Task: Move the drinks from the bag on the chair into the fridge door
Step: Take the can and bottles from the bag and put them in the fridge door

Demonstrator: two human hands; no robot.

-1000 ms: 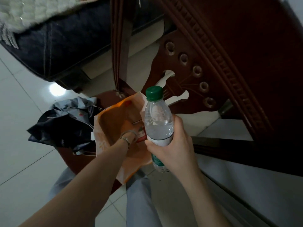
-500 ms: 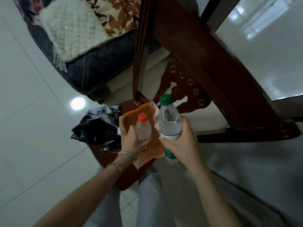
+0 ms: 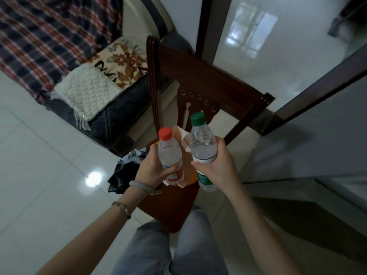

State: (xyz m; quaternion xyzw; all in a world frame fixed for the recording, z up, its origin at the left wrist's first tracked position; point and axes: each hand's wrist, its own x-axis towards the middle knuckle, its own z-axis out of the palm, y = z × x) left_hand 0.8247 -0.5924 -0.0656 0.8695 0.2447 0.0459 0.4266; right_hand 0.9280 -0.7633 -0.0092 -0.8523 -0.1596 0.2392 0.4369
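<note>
White tile floor [image 3: 49,175], dark wooden chair [image 3: 208,84], both hands up with bottles.
Left hand [image 3: 151,167] grips red-capped bottle [image 3: 169,155]; right hand [image 3: 220,165] grips green-capped bottle [image 3: 202,147], both upright, side by side above orange bag [image 3: 188,178] on the chair seat. Dark crumpled cloth [image 3: 123,175] just left of bag.

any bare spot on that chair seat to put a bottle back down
Only the seat's near front edge shows bare wood. Further back is crowded: the orange bag sits mid-seat and dark crumpled cloth covers the left side. Both hands are full: left hand, right hand.
</note>
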